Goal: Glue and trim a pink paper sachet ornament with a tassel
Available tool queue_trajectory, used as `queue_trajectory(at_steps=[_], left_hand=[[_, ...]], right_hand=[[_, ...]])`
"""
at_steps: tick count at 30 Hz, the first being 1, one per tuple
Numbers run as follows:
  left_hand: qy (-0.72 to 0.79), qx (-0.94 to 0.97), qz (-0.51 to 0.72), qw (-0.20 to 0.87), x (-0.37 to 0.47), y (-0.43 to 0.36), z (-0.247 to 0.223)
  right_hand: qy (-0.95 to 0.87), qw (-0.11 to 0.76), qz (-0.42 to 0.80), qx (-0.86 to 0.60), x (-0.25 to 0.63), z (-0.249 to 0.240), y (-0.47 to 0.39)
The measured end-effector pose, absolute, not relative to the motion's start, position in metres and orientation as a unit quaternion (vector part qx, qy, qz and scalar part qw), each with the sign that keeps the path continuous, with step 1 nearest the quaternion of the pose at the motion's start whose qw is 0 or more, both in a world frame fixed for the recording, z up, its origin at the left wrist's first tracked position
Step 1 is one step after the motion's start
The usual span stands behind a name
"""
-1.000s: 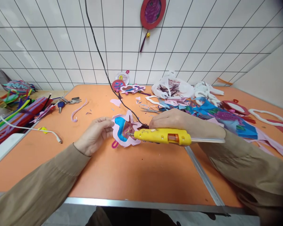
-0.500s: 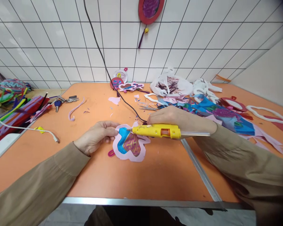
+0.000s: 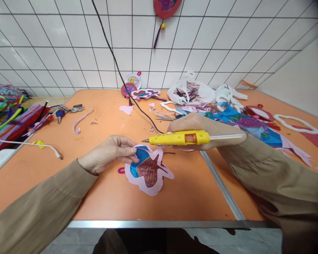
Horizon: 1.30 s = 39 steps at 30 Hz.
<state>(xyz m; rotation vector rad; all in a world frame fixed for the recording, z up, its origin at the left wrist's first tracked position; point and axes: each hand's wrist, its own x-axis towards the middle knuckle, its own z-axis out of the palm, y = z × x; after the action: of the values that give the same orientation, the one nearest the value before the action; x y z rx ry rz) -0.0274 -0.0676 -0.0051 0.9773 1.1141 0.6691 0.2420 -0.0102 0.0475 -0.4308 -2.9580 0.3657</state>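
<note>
A pink-edged fabric piece, blue with a patterned brown and purple part, is pinched at its upper left edge between the thumb and fingers of my left hand. My right hand is wrapped round a yellow glue gun, partly behind it. The gun's metal tip points left, just above the piece's top edge, and a clear glue stick sticks out of its rear. A small magenta loop shows at the piece's left side.
Scissors, a white plastic bag and blue and pink fabric scraps lie beyond my right hand. Keys, a white cable and coloured pipe cleaners are at the left. A black cord hangs down to the gun.
The glue gun's tip has lifted off the fabric piece and sits above its top edge. The piece has turned and moved slightly down, and my left fingers now reach further over its upper left edge.
</note>
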Motion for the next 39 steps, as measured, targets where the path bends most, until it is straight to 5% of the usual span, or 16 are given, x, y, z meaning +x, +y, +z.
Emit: queue_trajectory(at_steps=[5, 39], left_hand=[[0.514, 0.464, 0.286, 0.663, -0.024, -0.070, 0.000], [0.482, 0.521, 0.294, 0.640, -0.018, -0.069, -0.009]], right_hand=[[-0.965, 0.095, 0.193, -0.150, 0.243, 0.047, -0.012], [-0.974, 0.028, 0.173, -0.143, 0.238, 0.046, -0.015]])
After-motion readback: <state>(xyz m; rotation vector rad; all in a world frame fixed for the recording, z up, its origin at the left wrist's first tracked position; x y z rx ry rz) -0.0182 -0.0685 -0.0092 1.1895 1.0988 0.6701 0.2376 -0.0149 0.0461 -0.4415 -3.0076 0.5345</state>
